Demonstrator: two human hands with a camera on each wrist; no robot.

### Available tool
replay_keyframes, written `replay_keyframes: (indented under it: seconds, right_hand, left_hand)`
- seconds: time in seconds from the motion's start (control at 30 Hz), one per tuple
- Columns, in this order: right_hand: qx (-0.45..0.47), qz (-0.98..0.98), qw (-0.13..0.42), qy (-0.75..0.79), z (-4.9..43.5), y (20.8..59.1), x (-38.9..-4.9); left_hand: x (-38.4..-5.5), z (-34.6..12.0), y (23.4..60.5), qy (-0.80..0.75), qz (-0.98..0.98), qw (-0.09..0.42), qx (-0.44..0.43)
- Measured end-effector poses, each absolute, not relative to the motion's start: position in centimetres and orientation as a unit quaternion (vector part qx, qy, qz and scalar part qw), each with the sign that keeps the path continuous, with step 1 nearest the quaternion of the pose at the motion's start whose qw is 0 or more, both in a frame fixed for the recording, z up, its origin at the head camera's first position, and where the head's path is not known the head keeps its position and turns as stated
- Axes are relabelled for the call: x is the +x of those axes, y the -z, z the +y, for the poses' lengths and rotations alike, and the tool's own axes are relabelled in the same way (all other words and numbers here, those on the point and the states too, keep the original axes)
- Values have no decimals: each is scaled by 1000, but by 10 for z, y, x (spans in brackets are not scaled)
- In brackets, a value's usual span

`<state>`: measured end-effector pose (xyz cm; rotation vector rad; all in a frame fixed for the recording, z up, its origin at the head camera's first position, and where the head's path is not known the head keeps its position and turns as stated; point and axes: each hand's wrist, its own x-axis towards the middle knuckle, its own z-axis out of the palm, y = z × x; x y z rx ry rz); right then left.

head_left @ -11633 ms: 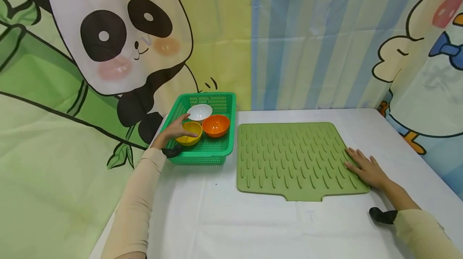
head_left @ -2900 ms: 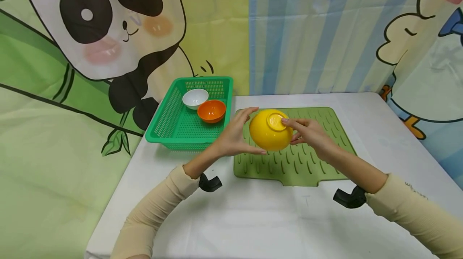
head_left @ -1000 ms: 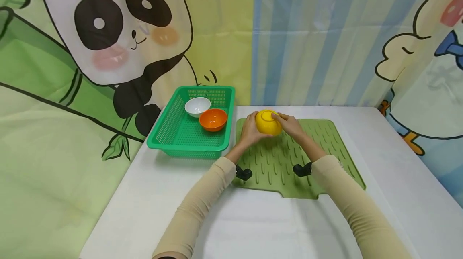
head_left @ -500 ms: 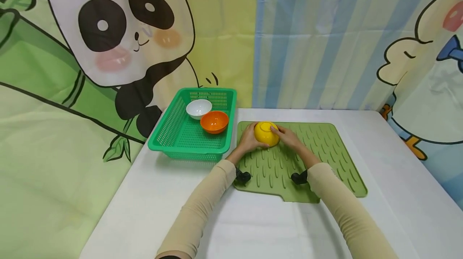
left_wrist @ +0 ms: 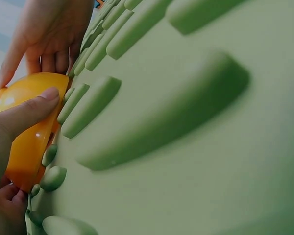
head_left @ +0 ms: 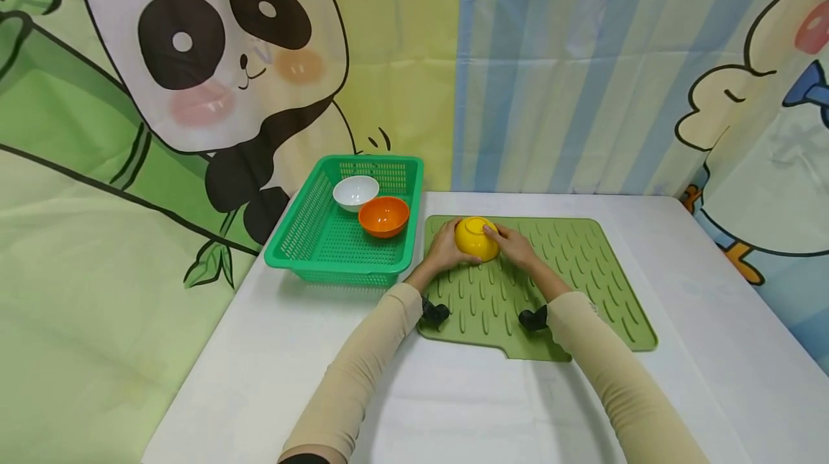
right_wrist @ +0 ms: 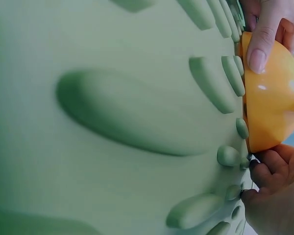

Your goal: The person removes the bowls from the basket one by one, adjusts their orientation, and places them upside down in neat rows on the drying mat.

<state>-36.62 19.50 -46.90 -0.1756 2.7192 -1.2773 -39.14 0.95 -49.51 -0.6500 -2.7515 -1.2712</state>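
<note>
A yellow bowl sits upside down on the green ridged mat, towards its back left, foot ring up. My left hand holds its left side, with the thumb along the front wall and the fingers round the far side. From the right, my right hand holds the bowl too, its thumb up by the foot ring. Both wrist views have the bowl rim down, right at the mat's ridges. In the right wrist view the left thumb presses on the bowl's wall.
Left of the mat stands a green perforated basket. Inside it are a white bowl and an orange bowl, both upright and close together. A printed curtain hangs behind the white-covered table.
My left hand was at the yellow bowl in the basket, my right on the mat. Later both held the bowl tilted above the mat. It has come down; the last half second shows little movement.
</note>
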Motion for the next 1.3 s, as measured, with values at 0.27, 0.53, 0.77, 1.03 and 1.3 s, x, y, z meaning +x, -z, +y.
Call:
replay_keyframes:
  seconds: [0.27,0.53,0.77,1.03,1.3]
  right_hand:
    - [-60,898,63,432,196,470,-364]
    - [-64,897,59,433,196,472,-364]
    - [-71,897,46,434,197,474,-365]
    - [-67,892,40,445,198,474,-364]
    - [-66,889,39,452,198,477,-365]
  left_hand:
    - [-393,9,496,405,-888,17,-216]
    - [-391,9,494,393,-891,10,-227]
    - [-372,8,476,406,-897,-14,-173]
    - [-321,-7,420,340,-896,-99,-269]
    - [-302,-54,343,457,-836,-97,-290]
